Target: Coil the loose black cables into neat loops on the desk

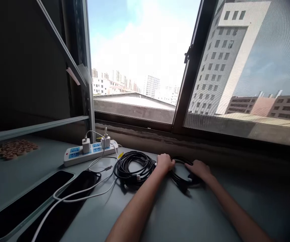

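A coil of black cable (179,179) lies on the table between my two hands, its plug ends at the near side. My left hand (165,163) is closed at the coil's left edge, fingers curled and partly hidden behind the knuckles. At the right edge, my right hand (199,169) has its fingers wrapped round the same loops. Just left of my left hand sits a larger coil of black cable (118,169), with connector ends showing at its front.
A white power strip (70,163) with two white chargers stands at the back left. White charging cables (81,199) run across two dark phone-like slabs (31,201). Small brown pieces (14,149) are heaped at far left. A metal frame (90,101) and window (135,121) border the table.
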`<state>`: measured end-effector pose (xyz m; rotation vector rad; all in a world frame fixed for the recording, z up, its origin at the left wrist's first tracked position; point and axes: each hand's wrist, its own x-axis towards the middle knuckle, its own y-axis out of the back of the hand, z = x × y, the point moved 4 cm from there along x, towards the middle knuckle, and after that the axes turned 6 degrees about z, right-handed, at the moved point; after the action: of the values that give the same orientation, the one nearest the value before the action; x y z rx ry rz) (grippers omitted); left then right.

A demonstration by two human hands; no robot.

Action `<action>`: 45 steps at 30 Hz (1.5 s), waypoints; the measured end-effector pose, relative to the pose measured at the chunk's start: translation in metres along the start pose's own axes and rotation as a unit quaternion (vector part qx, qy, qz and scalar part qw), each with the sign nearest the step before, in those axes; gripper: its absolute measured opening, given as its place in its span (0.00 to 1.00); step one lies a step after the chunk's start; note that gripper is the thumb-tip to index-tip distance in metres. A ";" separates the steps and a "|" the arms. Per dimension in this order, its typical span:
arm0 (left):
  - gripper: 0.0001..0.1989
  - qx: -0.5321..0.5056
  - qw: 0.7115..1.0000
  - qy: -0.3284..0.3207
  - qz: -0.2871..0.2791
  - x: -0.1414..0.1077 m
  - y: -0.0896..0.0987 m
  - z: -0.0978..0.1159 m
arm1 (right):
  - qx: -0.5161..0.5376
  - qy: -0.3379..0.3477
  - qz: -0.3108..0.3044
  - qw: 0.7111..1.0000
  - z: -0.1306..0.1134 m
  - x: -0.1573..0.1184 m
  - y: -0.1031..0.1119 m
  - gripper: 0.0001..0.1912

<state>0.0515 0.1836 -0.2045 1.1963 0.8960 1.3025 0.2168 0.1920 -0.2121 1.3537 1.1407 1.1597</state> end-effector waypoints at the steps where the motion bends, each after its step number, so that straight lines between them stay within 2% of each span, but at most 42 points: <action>1: 0.16 0.001 1.000 0.001 0.003 0.000 0.000 0.000 | 0.001 0.000 0.003 1.000 0.000 0.000 0.000 0.23; 19: 0.23 0.024 0.998 0.011 0.061 -0.002 0.004 -0.001 | 0.014 -0.002 0.003 1.000 -0.001 0.001 0.000 0.17; 45: 0.21 0.008 0.999 0.004 0.044 -0.002 0.002 -0.001 | 0.019 -0.019 0.004 1.000 0.003 0.004 -0.005 0.17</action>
<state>0.0504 0.1820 -0.2033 1.2560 0.8694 1.3746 0.2196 0.1957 -0.2168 1.4057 1.1366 1.1180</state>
